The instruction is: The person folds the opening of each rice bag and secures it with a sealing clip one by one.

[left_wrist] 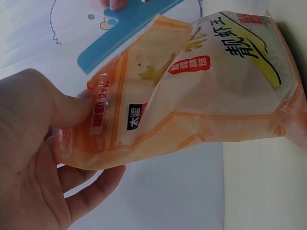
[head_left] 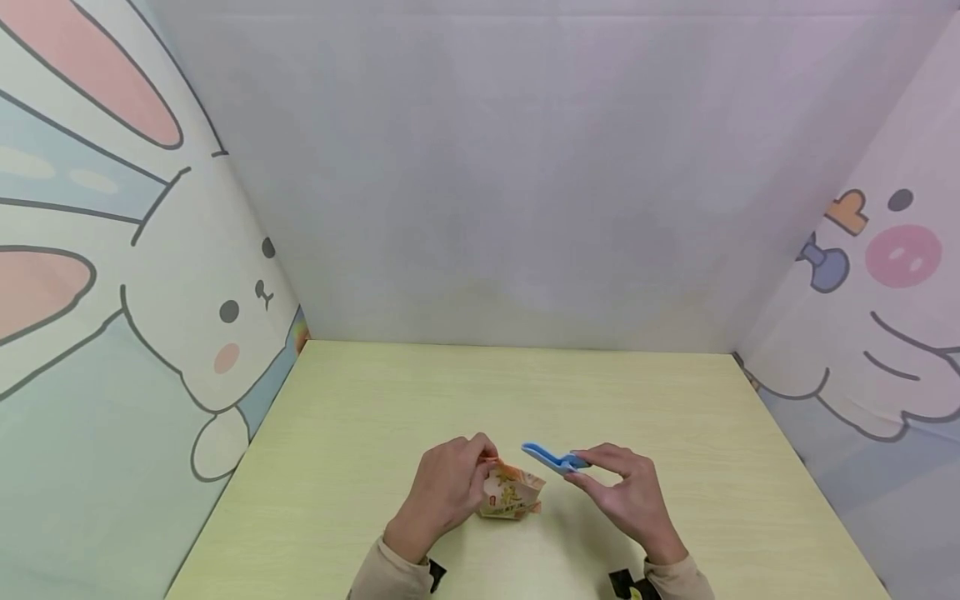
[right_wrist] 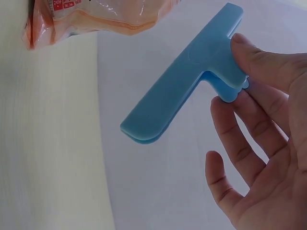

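Note:
An orange and white snack bag (head_left: 512,492) (left_wrist: 192,91) stands on the pale green table (head_left: 375,433). My left hand (head_left: 447,486) (left_wrist: 43,143) pinches its top edge between thumb and fingers. My right hand (head_left: 626,492) (right_wrist: 261,124) pinches the handle of a blue plastic bag clip (head_left: 553,457) (right_wrist: 184,76) between thumb and forefinger, the other fingers spread loosely. The clip hovers just right of and above the bag's top, and its long bar points toward the bag. A corner of the bag (right_wrist: 96,17) shows in the right wrist view, the clip's bar (left_wrist: 127,28) in the left wrist view.
Cartoon-printed panels wall the table on the left (head_left: 112,292), back and right (head_left: 862,317). The tabletop stretches bare behind the hands to the back wall. Beige sleeves (head_left: 382,575) and dark wrist straps (head_left: 626,583) sit at the near edge.

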`<state>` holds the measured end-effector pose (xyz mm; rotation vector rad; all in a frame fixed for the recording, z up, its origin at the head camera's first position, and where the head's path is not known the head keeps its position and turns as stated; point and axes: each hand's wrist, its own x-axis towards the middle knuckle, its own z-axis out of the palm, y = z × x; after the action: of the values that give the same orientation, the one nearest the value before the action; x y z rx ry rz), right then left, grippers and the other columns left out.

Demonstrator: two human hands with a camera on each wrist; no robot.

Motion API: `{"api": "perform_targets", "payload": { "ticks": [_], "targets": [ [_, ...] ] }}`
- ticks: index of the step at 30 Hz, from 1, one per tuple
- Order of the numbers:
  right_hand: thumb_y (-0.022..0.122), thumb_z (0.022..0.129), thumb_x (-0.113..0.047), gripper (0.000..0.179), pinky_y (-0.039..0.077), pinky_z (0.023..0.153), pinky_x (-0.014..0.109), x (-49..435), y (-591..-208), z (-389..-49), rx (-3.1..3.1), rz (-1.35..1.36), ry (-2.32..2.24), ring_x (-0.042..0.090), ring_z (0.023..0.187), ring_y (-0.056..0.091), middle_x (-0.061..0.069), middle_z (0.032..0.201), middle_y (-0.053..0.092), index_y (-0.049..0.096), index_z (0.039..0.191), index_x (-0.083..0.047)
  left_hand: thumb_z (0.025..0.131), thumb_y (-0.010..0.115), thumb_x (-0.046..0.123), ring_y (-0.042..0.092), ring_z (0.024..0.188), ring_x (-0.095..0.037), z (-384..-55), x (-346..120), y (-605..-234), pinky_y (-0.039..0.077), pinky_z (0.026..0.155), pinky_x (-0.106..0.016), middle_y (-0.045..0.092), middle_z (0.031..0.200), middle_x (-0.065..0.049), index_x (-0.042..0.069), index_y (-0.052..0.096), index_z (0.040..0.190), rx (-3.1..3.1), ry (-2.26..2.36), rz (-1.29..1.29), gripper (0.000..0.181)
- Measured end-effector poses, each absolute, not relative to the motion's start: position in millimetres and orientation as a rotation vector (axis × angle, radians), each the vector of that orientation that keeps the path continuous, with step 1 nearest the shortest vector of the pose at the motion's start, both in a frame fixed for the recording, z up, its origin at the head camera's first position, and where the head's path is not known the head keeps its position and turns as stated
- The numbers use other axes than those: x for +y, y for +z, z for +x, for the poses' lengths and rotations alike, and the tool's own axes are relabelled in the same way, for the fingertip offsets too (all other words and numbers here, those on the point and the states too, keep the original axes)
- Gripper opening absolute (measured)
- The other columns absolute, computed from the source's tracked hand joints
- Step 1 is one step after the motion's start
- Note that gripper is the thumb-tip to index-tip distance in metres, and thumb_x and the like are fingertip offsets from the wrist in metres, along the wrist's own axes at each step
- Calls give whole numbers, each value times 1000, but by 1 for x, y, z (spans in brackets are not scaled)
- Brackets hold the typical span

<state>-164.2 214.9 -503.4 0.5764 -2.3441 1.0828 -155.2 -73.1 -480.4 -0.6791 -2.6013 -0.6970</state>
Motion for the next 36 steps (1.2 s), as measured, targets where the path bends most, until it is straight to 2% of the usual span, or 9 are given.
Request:
{"api": "perform_targets", "payload": {
  "ticks": [9, 23, 36],
  "targets": [
    [99, 70, -10, 33, 54, 76, 31, 210, -507, -168, -2347, 640, 1073, 7, 79, 72, -20, 89, 78, 87, 97, -24, 101, 74, 20, 58, 65, -4, -156, -75, -480, 43, 56, -19, 69, 79, 6, 20, 69, 97, -2612, -695, -680, 6],
    [99, 69, -10, 32, 52, 78, 31, 201, -513, -171, -2353, 708, 1095, 2, 81, 70, -23, 88, 77, 87, 94, -26, 99, 76, 20, 54, 63, -1, -156, -77, -480, 40, 56, -17, 68, 77, 7, 21, 70, 96, -2608, -721, -694, 7],
    [98, 73, -12, 27, 52, 79, 30, 191, -509, -168, -2333, 739, 1177, 6, 81, 71, -17, 87, 79, 87, 95, -24, 96, 79, 19, 54, 62, 1, -155, -78, -476, 40, 56, -16, 72, 77, 7, 20, 73, 94, -2591, -748, -693, 7]
  ]
}}
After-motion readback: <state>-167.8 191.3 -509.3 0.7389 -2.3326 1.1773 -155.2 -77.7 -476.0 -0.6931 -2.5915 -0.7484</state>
